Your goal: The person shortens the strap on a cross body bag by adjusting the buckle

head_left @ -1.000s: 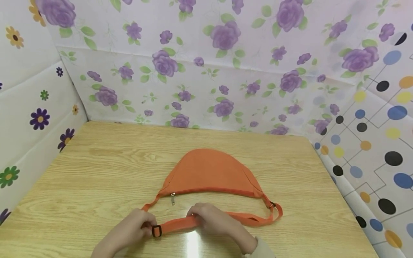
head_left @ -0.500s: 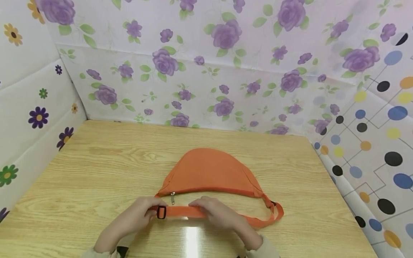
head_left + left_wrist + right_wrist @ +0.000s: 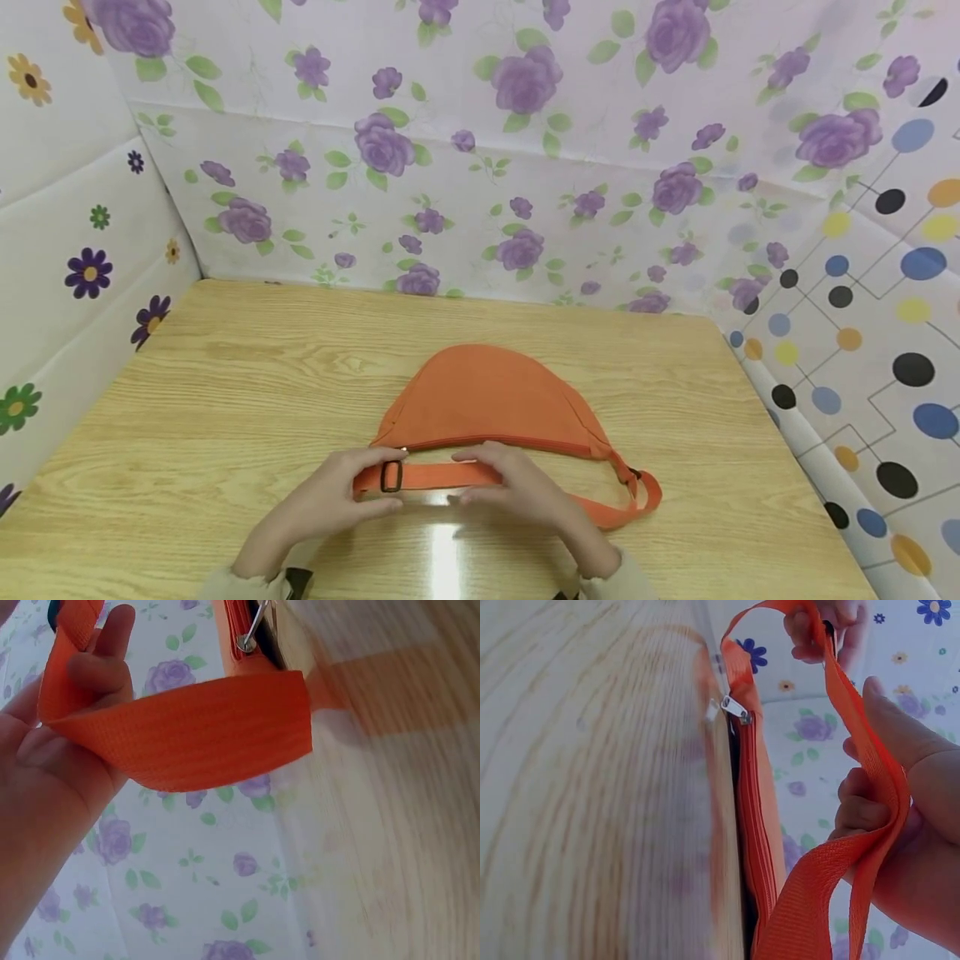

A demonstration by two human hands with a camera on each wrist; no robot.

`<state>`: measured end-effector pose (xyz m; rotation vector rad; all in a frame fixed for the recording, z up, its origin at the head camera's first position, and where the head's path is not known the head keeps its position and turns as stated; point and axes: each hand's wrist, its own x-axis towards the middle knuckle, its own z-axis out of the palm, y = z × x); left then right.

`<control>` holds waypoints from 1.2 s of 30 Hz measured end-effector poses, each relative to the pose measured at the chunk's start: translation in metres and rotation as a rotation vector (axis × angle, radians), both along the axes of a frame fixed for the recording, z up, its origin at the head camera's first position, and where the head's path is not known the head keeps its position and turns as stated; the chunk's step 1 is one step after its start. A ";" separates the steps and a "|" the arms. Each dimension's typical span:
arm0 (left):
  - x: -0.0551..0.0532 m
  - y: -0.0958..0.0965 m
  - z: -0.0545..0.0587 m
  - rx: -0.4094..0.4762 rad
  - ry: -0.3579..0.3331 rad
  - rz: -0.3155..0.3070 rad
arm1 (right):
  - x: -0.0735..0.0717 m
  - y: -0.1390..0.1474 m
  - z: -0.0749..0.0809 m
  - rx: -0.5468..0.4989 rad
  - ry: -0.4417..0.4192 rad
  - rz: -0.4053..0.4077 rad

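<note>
An orange waist bag (image 3: 487,400) lies flat on the table, its zipper edge toward me. Its strap (image 3: 450,475) runs across in front of the bag, with a black slider buckle (image 3: 399,477) near the left. My left hand (image 3: 318,496) is beside the buckle, thumb and fingers spread apart around the strap. In the left wrist view the webbing (image 3: 217,735) lies across its palm. My right hand (image 3: 525,492) has its thumb and fingers apart too, the strap passing between them. The right wrist view shows the strap (image 3: 874,757) lying against that hand's palm.
The wooden table (image 3: 262,375) extends on all sides of the bag. A flower-printed cloth (image 3: 465,208) stands at the back, with patterned cloths left and right. The zipper pull (image 3: 736,709) hangs at the bag's left end. A strap loop (image 3: 648,492) lies at right.
Both hands have moved away from me with the strap, bringing the buckle closer to the bag and slightly right. Their fingers have now spread from their earlier grip.
</note>
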<state>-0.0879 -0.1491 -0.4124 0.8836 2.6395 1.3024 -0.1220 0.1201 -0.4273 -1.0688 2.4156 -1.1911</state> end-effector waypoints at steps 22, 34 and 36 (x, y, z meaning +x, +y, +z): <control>-0.008 0.017 0.007 0.101 0.037 0.021 | 0.008 -0.003 0.022 -0.134 0.051 0.011; -0.011 0.025 0.008 0.144 0.170 -0.005 | 0.001 -0.005 0.008 -0.200 0.228 0.011; -0.011 0.026 0.008 0.141 0.162 -0.002 | -0.003 -0.003 -0.002 -0.217 0.269 -0.003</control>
